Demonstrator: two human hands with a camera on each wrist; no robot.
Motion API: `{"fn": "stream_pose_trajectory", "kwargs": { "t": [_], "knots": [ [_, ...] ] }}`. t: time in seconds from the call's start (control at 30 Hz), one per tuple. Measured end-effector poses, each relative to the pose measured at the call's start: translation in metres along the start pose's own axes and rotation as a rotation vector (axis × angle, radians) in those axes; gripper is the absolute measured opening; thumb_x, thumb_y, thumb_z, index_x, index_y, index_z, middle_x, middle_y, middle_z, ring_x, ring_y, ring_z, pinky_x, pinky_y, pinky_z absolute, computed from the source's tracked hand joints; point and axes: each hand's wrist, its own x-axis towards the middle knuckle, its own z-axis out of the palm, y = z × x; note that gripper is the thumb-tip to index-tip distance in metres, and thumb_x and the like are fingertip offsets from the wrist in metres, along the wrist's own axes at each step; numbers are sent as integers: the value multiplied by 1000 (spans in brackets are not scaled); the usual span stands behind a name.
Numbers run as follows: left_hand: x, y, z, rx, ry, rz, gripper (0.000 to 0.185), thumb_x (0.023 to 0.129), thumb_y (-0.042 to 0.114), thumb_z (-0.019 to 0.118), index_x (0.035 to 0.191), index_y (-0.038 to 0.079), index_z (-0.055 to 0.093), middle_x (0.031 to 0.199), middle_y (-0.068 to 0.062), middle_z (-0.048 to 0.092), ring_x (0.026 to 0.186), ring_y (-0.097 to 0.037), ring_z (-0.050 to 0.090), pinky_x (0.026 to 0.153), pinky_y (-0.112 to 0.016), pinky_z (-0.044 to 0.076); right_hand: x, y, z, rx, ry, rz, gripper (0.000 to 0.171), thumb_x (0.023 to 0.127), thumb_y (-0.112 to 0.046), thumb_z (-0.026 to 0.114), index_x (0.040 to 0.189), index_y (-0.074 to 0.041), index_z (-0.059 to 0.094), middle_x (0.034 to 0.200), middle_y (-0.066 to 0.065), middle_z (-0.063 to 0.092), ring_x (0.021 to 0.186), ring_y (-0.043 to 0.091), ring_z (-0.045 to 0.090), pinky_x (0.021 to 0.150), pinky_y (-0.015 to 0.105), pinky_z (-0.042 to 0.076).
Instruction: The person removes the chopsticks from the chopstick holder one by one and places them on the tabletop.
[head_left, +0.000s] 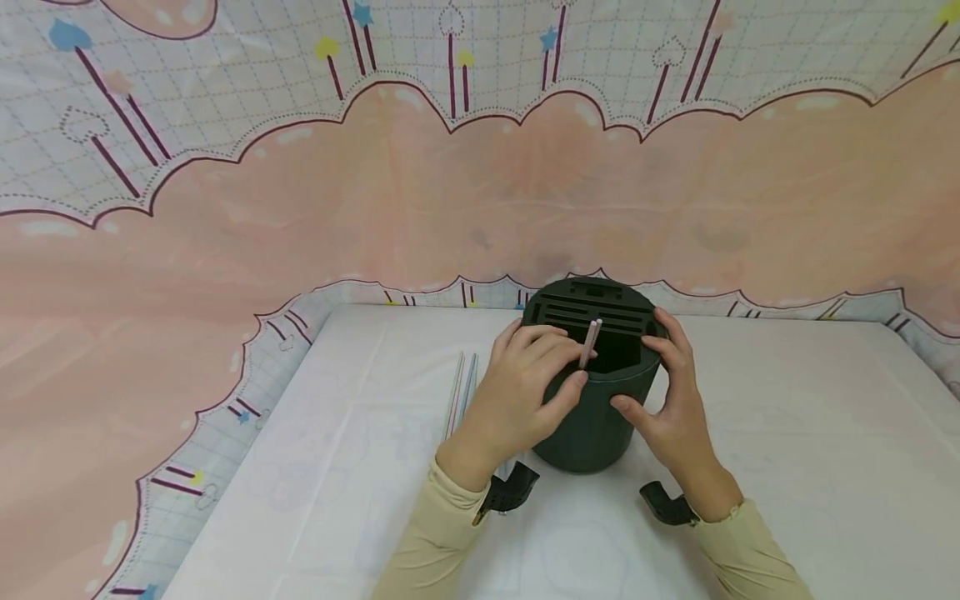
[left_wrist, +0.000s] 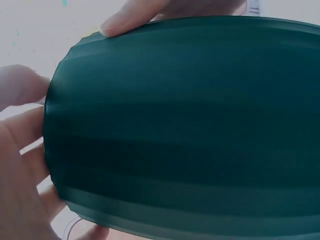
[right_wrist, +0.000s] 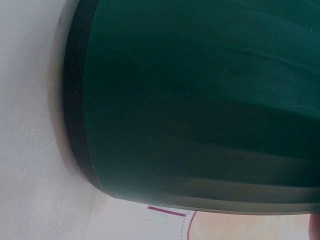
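Note:
A dark green, tub-shaped utensil holder (head_left: 588, 429) with a slotted top stands on the table, and its green wall (left_wrist: 190, 115) fills most of the left wrist view. My left hand (head_left: 517, 387) is at the holder's near-left rim, pinching a pair of slim pinkish chopsticks (head_left: 589, 343) between thumb and fingers. Their upper ends point up over the open compartment; how far the lower ends reach is hidden. On the right side, my right hand (head_left: 672, 396) grips the rim, thumb in front and fingers at the top edge. The right wrist view shows the holder's base (right_wrist: 75, 100) close to the white surface.
More thin chopsticks (head_left: 454, 392) lie on the white table (head_left: 360, 483) left of the holder, partly covered by my left hand and forearm. Behind the table hangs a patterned pink and white cloth (head_left: 480, 200). Black wrist cameras (head_left: 513, 487) sit below both hands.

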Motion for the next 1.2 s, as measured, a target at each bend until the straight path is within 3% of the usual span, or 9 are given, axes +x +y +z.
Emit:
{"fn": "stream_pose_trajectory", "kwargs": {
  "t": [0.2, 0.43, 0.67, 0.77, 0.93, 1.0, 1.2],
  "knots": [
    [-1, 4, 2, 24, -18, -16, 21, 91, 31, 48, 100, 18, 62, 102, 6, 60, 107, -12, 45, 102, -48, 20, -1, 0, 0, 5, 1, 7, 75, 80, -50, 58, 120, 10, 35, 141, 24, 19, 130, 35, 18, 102, 51, 18],
    [0, 7, 5, -8, 54, -44, 18, 92, 29, 50, 91, 16, 63, 91, 8, 61, 97, -9, 50, 101, -47, 23, -2, -2, -1, -12, 2, -4, 75, 81, -50, 57, 120, 10, 34, 140, 25, 20, 129, 36, 19, 104, 38, 20],
    [-1, 6, 2, -14, 132, -35, 19, 90, 29, 53, 91, 15, 67, 86, 8, 63, 91, -7, 55, 99, -46, 29, -2, 2, 0, 5, 4, -7, 75, 80, -49, 58, 120, 10, 35, 140, 25, 20, 130, 35, 17, 103, 49, 18],
    [-1, 6, 0, -50, 181, -42, 19, 89, 28, 55, 92, 14, 68, 86, 7, 65, 87, -6, 56, 96, -37, 35, -4, 10, 1, 4, 3, -7, 75, 79, -50, 59, 122, 7, 36, 142, 21, 20, 130, 34, 17, 103, 50, 18],
    [0, 9, -4, -167, 282, -52, 13, 85, 20, 60, 92, 12, 67, 88, 6, 65, 77, -5, 54, 73, -16, 41, -10, 27, 1, -12, 0, 1, 77, 76, -52, 61, 124, 2, 37, 144, 13, 20, 131, 33, 17, 104, 45, 19],
    [1, 10, -5, -199, 303, -47, 11, 84, 17, 62, 92, 12, 67, 88, 7, 65, 76, -3, 52, 68, -14, 41, -11, 31, 1, -12, 1, 1, 77, 76, -52, 61, 125, 2, 37, 144, 12, 19, 131, 33, 17, 104, 45, 19],
    [2, 15, -11, -263, 367, -37, 9, 81, 11, 64, 89, 11, 66, 88, 5, 64, 80, -4, 55, 69, -17, 42, -11, 32, 1, -15, 2, -5, 76, 76, -52, 61, 125, 1, 37, 144, 12, 19, 131, 34, 17, 104, 46, 19]
  ]
}}
